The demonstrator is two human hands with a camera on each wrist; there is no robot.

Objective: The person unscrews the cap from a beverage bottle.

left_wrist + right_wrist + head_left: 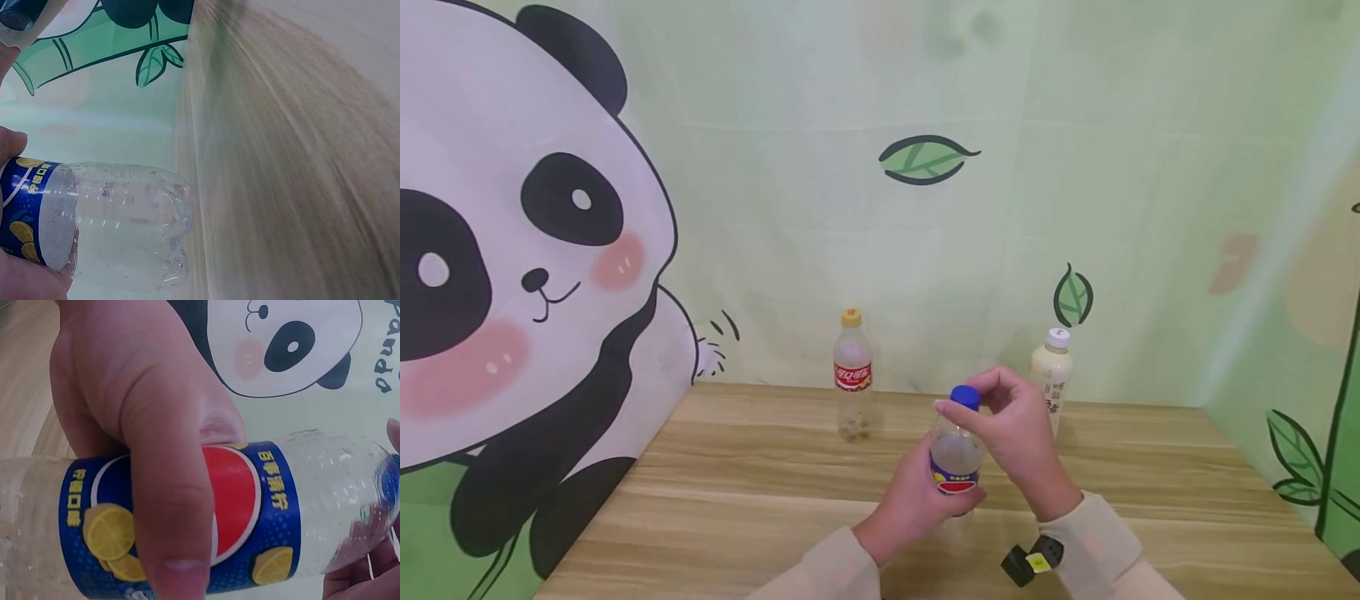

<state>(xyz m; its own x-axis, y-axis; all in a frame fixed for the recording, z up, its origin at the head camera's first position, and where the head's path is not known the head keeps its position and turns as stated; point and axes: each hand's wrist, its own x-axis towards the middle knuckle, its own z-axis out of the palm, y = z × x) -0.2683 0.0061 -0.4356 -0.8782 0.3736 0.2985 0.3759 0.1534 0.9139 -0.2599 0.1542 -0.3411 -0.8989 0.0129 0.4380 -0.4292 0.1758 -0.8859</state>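
Observation:
A clear plastic soda bottle [958, 454] with a blue lemon-pattern label [281, 487] stands tilted slightly above the wooden table. My left hand [913, 500] grips it round the label, the thumb lying across the front in the right wrist view. At the top, my right hand [1022, 425] pinches the blue cap [965, 397] between thumb and index finger. The bottle's see-through lower body [131, 219] sticks out from the left hand in the left wrist view. Only some right fingers show at that view's counterpart on the right wrist, beside the neck.
On the wooden table [737, 492], a clear bottle with a yellow cap and red label [853, 379] stands at the back. A cream-coloured bottle with a white cap [1051, 362] is behind my right hand, partly hidden. A panda-print cloth [820, 233] hangs behind the table.

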